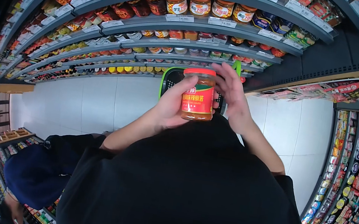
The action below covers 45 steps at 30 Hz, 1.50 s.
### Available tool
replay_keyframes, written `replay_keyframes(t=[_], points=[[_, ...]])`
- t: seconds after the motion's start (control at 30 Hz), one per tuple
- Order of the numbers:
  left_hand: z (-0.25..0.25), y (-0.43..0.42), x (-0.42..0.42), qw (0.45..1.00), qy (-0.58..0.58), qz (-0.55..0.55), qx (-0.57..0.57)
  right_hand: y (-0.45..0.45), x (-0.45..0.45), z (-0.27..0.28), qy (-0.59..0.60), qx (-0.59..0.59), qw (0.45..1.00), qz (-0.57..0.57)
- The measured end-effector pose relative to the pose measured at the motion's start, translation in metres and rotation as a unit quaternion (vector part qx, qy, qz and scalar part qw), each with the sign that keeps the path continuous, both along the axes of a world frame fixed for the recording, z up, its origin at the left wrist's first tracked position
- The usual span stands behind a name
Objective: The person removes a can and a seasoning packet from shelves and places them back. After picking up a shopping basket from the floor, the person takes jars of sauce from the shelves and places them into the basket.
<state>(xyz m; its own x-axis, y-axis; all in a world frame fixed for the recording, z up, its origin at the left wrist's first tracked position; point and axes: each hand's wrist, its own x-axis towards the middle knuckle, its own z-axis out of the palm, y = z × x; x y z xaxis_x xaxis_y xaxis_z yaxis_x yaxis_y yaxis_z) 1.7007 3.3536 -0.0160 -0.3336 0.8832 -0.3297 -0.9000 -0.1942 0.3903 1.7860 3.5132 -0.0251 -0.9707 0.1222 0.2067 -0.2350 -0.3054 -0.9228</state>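
My left grip (172, 104) is wrapped firmly around a clear jar (195, 116), its thumb lying along the jar's left side and covering part of the red label (194, 99). I hold the jar in the air in front of my body, its long axis running nearly straight up and down in my view. The red lid (200, 72) is at the top, towards the shelves (192, 23), and the base is at the bottom, towards my black shirt (187, 182). The label faces me, its yellow characters the right way up. My right grip (234, 91) is loosely spread, fingers slightly bent, just beside the jar's upper right; I cannot tell whether any fingertip touches it. Behind the jar, partly hidden, is a green-rimmed basket (163, 83), with pale floor tiles (88, 98) around it. Off to my left is 1 other person (35, 174) in dark blue
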Motion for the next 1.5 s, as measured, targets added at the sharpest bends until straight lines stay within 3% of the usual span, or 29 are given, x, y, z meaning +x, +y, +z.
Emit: replay_keyframes(t=[0.03, 0.1, 0.17, 0.23, 0.33, 0.37, 0.53, 0.6, 0.67, 0.77, 0.83, 0.93, 1.33, 1.43, 1.5], points=[[0.001, 0.001, 0.000, 1.000, -0.026, -0.005, 0.006, 0.002, 0.000, 0.018, 0.027, 0.116, 0.993, 0.010], [-0.001, 0.001, -0.001, 0.997, -0.066, -0.012, 0.032, 0.001, 0.001, 0.028, 0.055, 0.232, 0.971, 0.020], [0.000, 0.001, 0.001, 0.996, -0.080, -0.022, 0.043, -0.008, 0.002, 0.026, -0.051, 0.350, 0.935, -0.019], [-0.002, 0.000, 0.002, 0.994, -0.096, -0.029, 0.052, -0.010, 0.004, 0.033, -0.020, 0.392, 0.919, -0.043], [-0.009, 0.002, -0.002, 0.983, 0.165, 0.071, -0.031, -0.008, 0.004, 0.041, 0.053, 0.478, 0.874, -0.073], [-0.007, 0.002, -0.005, 0.975, 0.193, 0.099, -0.055, -0.006, 0.003, 0.042, 0.094, 0.521, 0.844, -0.079], [0.006, -0.001, -0.003, 0.972, 0.212, 0.075, -0.067, -0.010, -0.006, 0.028, 0.164, 0.502, 0.847, -0.070], [0.008, 0.000, -0.003, 0.999, 0.011, 0.031, -0.040, -0.016, -0.003, 0.025, 0.052, 0.420, 0.905, -0.035], [0.001, 0.001, 0.000, 0.998, 0.013, 0.044, -0.045, -0.017, -0.001, 0.021, -0.021, 0.364, 0.931, -0.007], [-0.003, 0.001, -0.002, 1.000, 0.007, 0.012, -0.002, -0.015, 0.004, 0.021, -0.006, 0.359, 0.933, -0.016], [-0.003, 0.003, -0.002, 0.991, 0.104, 0.015, -0.087, -0.014, 0.005, 0.021, 0.039, 0.425, 0.903, -0.050], [0.001, 0.009, 0.002, 0.982, 0.143, 0.075, -0.103, -0.012, 0.006, 0.022, 0.066, 0.449, 0.888, -0.075], [-0.001, 0.020, 0.012, 0.994, 0.070, 0.074, -0.044, -0.001, 0.019, 0.012, 0.007, 0.399, 0.912, -0.094], [-0.003, 0.019, 0.010, 0.985, 0.162, 0.024, -0.056, 0.005, 0.022, 0.012, 0.021, 0.417, 0.906, -0.073], [-0.008, 0.016, 0.005, 0.990, 0.131, 0.007, -0.042, 0.008, 0.023, 0.013, 0.025, 0.405, 0.911, -0.066]])
